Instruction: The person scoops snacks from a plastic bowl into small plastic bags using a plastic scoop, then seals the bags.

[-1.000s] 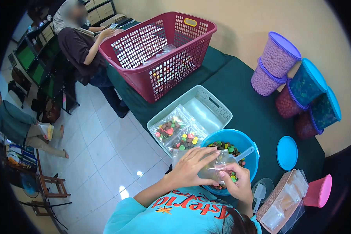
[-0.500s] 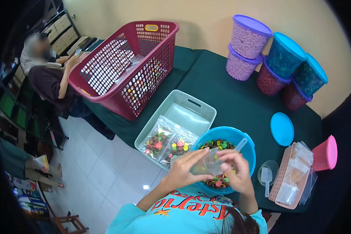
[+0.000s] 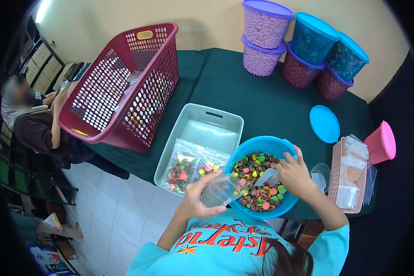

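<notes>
My left hand (image 3: pixel 198 198) is wrapped round a clear plastic cup (image 3: pixel 216 192), tilted with its mouth toward the blue bowl (image 3: pixel 293 198). My right hand (image 3: pixel 293 174) is closed on the handle of a translucent scoop (image 3: pixel 267 176). The scoop's head rests among the button-shaped candies (image 3: pixel 257 198), which are brown, green, yellow and pink. Much of the scoop's handle is hidden by my fingers. Left of the bowl, a pale green tray (image 3: pixel 172 138) holds clear bags of candies (image 3: pixel 181 168).
A maroon laundry basket (image 3: pixel 142 133) stands at the back left, with a person (image 3: pixel 37 119) behind it. Stacked candy tubs (image 3: pixel 303 43) line the wall. On the right are a blue lid (image 3: pixel 324 124), a pink basket of plastic bags (image 3: pixel 349 184) and a pink container (image 3: pixel 381 143).
My right hand has left the cup and taken hold of the scoop in the bowl. My left hand keeps the cup, now turned toward the bowl. The view has shifted right.
</notes>
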The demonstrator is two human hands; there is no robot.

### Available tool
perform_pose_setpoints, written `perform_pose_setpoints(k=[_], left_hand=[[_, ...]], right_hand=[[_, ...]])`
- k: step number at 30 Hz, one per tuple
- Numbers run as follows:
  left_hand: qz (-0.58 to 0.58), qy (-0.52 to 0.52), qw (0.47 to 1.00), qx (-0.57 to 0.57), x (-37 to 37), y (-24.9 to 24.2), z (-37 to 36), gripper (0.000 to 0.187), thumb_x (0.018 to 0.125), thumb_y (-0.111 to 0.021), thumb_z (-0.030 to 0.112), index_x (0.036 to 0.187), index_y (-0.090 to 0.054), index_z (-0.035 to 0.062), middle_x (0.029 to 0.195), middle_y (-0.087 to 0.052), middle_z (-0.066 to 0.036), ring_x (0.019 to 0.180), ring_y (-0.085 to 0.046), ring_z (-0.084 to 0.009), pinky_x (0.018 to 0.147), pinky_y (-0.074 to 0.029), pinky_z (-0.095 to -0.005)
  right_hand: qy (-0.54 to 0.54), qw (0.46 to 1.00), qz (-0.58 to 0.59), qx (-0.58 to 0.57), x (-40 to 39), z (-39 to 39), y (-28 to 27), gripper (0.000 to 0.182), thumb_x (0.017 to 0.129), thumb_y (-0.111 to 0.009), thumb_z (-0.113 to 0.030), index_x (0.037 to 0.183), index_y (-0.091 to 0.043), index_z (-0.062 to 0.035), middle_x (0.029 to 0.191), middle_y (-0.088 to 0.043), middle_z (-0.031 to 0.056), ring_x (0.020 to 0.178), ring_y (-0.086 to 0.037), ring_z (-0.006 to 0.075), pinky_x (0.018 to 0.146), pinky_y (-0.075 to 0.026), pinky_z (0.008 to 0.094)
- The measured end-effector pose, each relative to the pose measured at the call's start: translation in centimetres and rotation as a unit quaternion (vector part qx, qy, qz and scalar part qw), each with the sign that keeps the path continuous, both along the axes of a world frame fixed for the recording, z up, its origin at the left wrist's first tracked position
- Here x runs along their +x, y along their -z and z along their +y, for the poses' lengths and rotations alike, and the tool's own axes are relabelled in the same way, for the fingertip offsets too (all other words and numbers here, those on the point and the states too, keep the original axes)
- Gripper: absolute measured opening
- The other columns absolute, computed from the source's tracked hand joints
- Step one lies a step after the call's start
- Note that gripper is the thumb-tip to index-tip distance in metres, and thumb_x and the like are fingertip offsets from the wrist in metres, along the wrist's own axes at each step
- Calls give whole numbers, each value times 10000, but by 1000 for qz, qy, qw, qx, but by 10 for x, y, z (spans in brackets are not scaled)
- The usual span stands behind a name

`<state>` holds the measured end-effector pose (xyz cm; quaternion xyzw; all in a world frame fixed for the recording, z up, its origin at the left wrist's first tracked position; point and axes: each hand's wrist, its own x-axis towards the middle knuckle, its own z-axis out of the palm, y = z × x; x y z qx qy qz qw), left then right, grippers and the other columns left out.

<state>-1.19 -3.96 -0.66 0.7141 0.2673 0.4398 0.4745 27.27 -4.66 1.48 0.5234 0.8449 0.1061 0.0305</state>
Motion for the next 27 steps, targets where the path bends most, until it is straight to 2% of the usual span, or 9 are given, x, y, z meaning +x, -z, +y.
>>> perform_pose_setpoints(k=[2, 3, 5, 9, 12, 15, 19, 23, 27], left_hand=[[-1, 7, 1000, -8, 1, 1, -3, 773, 602, -755, 273, 1213, -387, -23, 1039, -587, -173, 894, -615, -222, 782, -478, -309], [-1, 12, 1000, -11, 1, 1, -4, 770, 596, -754, 259, 1211, -386, -23, 1037, -587, -178, 891, -616, -227, 779, -480, -307], [6, 8, 1000, -2, 4, 1, -8, 777, 583, -754, 245, 1211, -383, -23, 1038, -586, -177, 891, -616, -230, 780, -479, -308], [20, 3, 999, 38, 5, 1, -19, 800, 546, -758, 211, 1210, -377, -21, 1046, -581, -187, 892, -614, -247, 777, -480, -317], [-9, -43, 998, 47, 0, 2, -29, 825, 536, -759, 226, 1220, -366, -18, 1071, -568, -194, 891, -613, -263, 808, -464, -345], [-48, -68, 996, 10, -5, 11, -42, 873, 530, -762, 244, 1247, -332, -4, 1115, -546, -195, 951, -587, -279, 871, -422, -378], [27, -10, 997, -68, 8, -1, -54, 926, 531, -764, 263, 1280, -279, 17, 1161, -516, -193, 1057, -523, -295, 938, -359, -398], [44, -47, 995, -78, 14, 5, -64, 923, 535, -762, 261, 1280, -276, 14, 1157, -517, -195, 1042, -532, -314, 930, -370, -408], [54, -70, 994, -70, 17, 6, -67, 931, 533, -761, 286, 1280, -276, 14, 1151, -520, -192, 1032, -539, -317, 913, -387, -399]], right_hand=[[21, 991, -12, -130, -1, 2, -14, 151, 697, -530, -86, 830, -590, -48, 784, -567, 57, 903, -518, 204, 995, -203, 471], [21, 991, -14, -132, -2, 4, -16, 151, 697, -530, -86, 830, -590, -48, 784, -567, 57, 903, -518, 204, 995, -203, 471], [-9, 1000, 4, -6, -5, 9, -16, 102, 691, -518, -72, 781, -562, -55, 731, -557, 54, 803, -530, 195, 971, -255, 447], [-33, 998, 0, 44, -14, 25, -1, 137, 701, -594, -150, 794, -530, -74, 707, -514, 48, 809, -503, 205, 892, -310, 451], [-50, 997, 9, 52, -20, 37, 13, 52, 704, -524, -86, 753, -525, -71, 722, -549, 54, 797, -518, 197, 900, -328, 414], [-61, 997, -19, 53, -24, 48, 17, 63, 711, -535, -102, 752, -549, -57, 709, -570, 60, 804, -522, 195, 902, -319, 403], [-78, 995, -47, 30, -27, 61, 24, 66, 710, -538, -104, 716, -574, -49, 665, -582, 64, 765, -536, 195, 850, -333, 372], [-86, 996, -32, 10, -23, 61, 23, 64, 707, -539, -106, 701, -575, -54, 642, -578, 61, 731, -540, 194, 804, -338, 347], [-113, 993, -28, 19, -21, 60, 24, 67, 703, -540, -107, 707, -575, -50, 671, -584, 66, 767, -531, 185, 787, -337, 337]])
